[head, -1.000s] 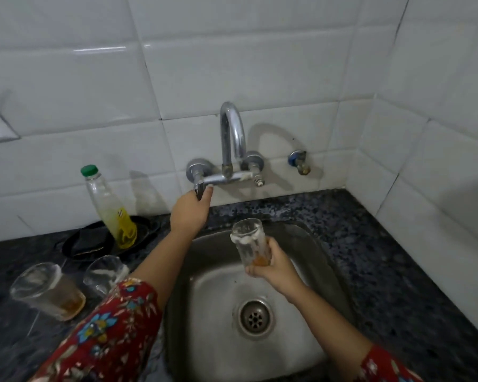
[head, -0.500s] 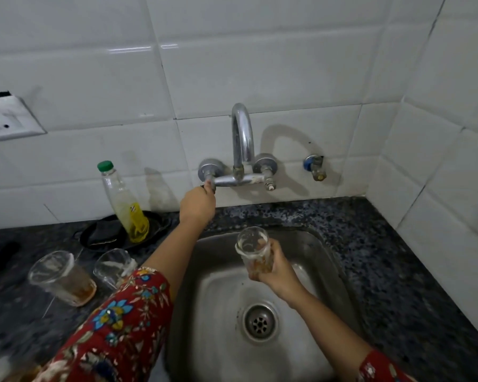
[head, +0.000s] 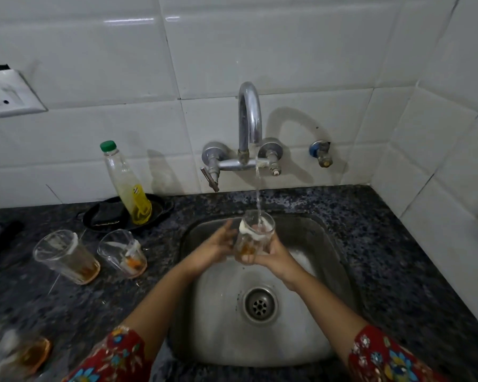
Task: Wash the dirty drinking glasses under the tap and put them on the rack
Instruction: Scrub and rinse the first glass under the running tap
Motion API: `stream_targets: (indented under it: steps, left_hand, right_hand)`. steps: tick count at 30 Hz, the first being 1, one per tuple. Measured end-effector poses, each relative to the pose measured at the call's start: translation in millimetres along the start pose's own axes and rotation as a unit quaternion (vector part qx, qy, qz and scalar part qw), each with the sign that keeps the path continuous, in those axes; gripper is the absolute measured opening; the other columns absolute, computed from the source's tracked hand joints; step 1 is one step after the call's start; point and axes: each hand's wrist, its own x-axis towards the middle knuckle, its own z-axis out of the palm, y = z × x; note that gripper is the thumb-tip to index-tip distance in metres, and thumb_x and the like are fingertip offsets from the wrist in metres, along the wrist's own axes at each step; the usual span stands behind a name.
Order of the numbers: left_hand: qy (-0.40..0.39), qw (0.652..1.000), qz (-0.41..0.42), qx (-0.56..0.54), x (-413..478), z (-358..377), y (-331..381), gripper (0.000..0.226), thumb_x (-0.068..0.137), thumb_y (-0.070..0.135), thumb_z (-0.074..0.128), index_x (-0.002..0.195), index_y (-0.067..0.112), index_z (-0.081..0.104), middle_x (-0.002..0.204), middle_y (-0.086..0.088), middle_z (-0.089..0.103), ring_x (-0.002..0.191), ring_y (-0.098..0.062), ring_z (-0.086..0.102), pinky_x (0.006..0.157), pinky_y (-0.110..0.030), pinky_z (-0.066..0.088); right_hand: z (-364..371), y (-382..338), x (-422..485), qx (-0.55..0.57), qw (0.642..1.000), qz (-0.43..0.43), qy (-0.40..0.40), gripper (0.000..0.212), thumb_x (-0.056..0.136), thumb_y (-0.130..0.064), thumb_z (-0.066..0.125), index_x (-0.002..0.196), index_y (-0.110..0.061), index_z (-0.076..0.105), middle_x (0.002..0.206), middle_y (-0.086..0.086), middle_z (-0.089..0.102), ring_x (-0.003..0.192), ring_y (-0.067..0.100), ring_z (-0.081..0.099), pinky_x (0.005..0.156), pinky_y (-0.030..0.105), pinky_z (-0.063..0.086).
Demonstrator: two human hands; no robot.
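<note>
A dirty drinking glass with white residue at its rim and orange dregs is held upright over the steel sink, under the water stream from the chrome tap. My right hand grips it from below and the right. My left hand touches its left side, fingers fairly straight. Two more dirty glasses stand on the dark counter to the left. A third one is blurred at the bottom left corner. No rack is in view.
A green-capped bottle of yellow liquid stands in a black dish behind the glasses. The tap's left handle points down. A wall socket is at the left, a small valve right of the tap. A tiled wall closes the right side.
My left hand left the tap handle and came down to the glass. Water now runs from the tap into the glass, which sits under the stream.
</note>
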Motion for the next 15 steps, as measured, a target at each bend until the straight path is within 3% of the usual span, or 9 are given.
stream_targets:
  steps: [2, 4, 6, 8, 10, 11, 13, 15]
  left_hand:
    - [-0.054, 0.998, 0.027, 0.013, -5.3, 13.3, -20.2, 0.092, 0.070, 0.002, 0.064, 0.148, 0.029, 0.023, 0.140, 0.005, 0.048, 0.127, -0.010, 0.049, 0.096, -0.023, 0.047]
    - [-0.025, 0.997, 0.071, -0.021, -2.3, 23.5, -26.4, 0.091, 0.065, -0.003, 0.072, 0.143, 0.022, 0.033, 0.134, 0.001, 0.054, 0.122, -0.012, 0.056, 0.091, -0.021, 0.049]
    - [0.027, 0.992, 0.116, -0.037, 1.4, 33.0, -26.2, 0.078, 0.062, 0.004, 0.081, 0.132, 0.012, 0.048, 0.124, -0.004, 0.063, 0.114, -0.015, 0.063, 0.088, -0.023, 0.050]
    - [0.073, 0.987, 0.142, -0.036, 0.3, 38.7, -27.8, 0.065, 0.062, 0.009, 0.083, 0.122, 0.010, 0.058, 0.115, -0.004, 0.068, 0.109, -0.014, 0.066, 0.087, -0.022, 0.050]
    - [0.105, 0.985, 0.139, -0.015, 2.2, 37.0, -36.5, 0.060, 0.062, 0.001, 0.077, 0.116, 0.019, 0.059, 0.113, 0.001, 0.067, 0.105, -0.004, 0.064, 0.087, -0.020, 0.048]
    - [0.115, 0.985, 0.131, 0.001, 3.2, 35.8, -41.3, 0.061, 0.059, -0.001, 0.072, 0.113, 0.025, 0.058, 0.111, 0.003, 0.065, 0.101, 0.003, 0.063, 0.085, -0.016, 0.048]
    - [0.133, 0.984, 0.116, 0.020, 7.6, 33.3, -47.9, 0.066, 0.055, -0.005, 0.067, 0.108, 0.032, 0.055, 0.108, 0.008, 0.062, 0.095, 0.012, 0.061, 0.080, -0.007, 0.046]
    - [0.135, 0.985, 0.103, 0.019, 16.1, 32.7, -52.1, 0.070, 0.056, -0.014, 0.067, 0.108, 0.031, 0.055, 0.107, 0.007, 0.063, 0.094, 0.008, 0.062, 0.079, -0.009, 0.048]
  right_hand:
    - [1.5, -0.9, -1.2, -0.021, 1.000, 0.000, -0.011, 0.080, 0.073, -0.001, 0.077, 0.138, -0.020, 0.034, 0.127, -0.001, 0.057, 0.114, 0.011, 0.057, 0.084, 0.015, 0.051]
    - [2.9, -4.5, -3.5, -0.053, 0.998, 0.001, -0.025, 0.076, 0.075, -0.002, 0.075, 0.138, -0.019, 0.035, 0.125, -0.004, 0.056, 0.114, 0.009, 0.056, 0.082, 0.012, 0.049]
    - [1.5, -7.0, -6.2, -0.080, 0.995, 0.002, -0.056, 0.076, 0.079, -0.002, 0.071, 0.140, -0.022, 0.030, 0.132, -0.004, 0.049, 0.125, 0.014, 0.048, 0.094, 0.018, 0.046]
    - [-3.7, -5.0, -11.4, -0.094, 0.992, -0.007, -0.086, 0.089, 0.080, -0.002, 0.071, 0.148, -0.021, 0.018, 0.145, -0.006, 0.036, 0.136, 0.012, 0.034, 0.109, 0.026, 0.035]
    - [-9.8, -8.7, -20.6, -0.106, 0.992, -0.056, -0.041, 0.096, 0.079, 0.001, 0.071, 0.150, -0.021, 0.012, 0.148, -0.012, 0.028, 0.138, 0.003, 0.027, 0.113, 0.025, 0.029]
    - [-14.6, -10.6, -24.2, -0.125, 0.987, -0.104, 0.007, 0.089, 0.079, 0.004, 0.069, 0.148, -0.021, 0.019, 0.147, -0.011, 0.031, 0.137, 0.001, 0.029, 0.113, 0.024, 0.030]
    - [-26.6, -14.6, -27.9, -0.267, 0.929, -0.248, 0.069, 0.070, 0.080, 0.007, 0.061, 0.139, -0.022, 0.039, 0.139, -0.008, 0.045, 0.131, 0.002, 0.039, 0.112, 0.027, 0.033]
    - [-39.3, -17.9, -24.7, -0.493, 0.788, -0.369, 0.002, 0.063, 0.076, 0.008, 0.054, 0.132, -0.021, 0.050, 0.133, -0.003, 0.054, 0.128, 0.009, 0.044, 0.110, 0.032, 0.034]
